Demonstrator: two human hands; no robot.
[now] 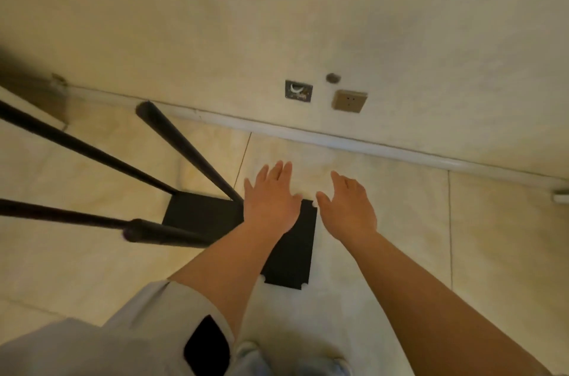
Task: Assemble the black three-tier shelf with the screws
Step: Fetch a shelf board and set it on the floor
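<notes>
Both hands are seen stretched forward with fingers straight and spread, gripping nothing: the left hand [271, 200] is held above the far end of a flat black shelf panel [291, 255] lying on the tiled floor [385, 252], while the right hand [348, 206] is held just beside that panel's far right corner, the 2 hands apart from each other. A second black panel [200, 212] is seen on the floor just left of the first, with 4 black poles [181, 144] rising from it toward the camera. On the wall [277, 21] beyond, a socket [349, 101] and an open wall box [298, 91] are seen above the skirting.
</notes>
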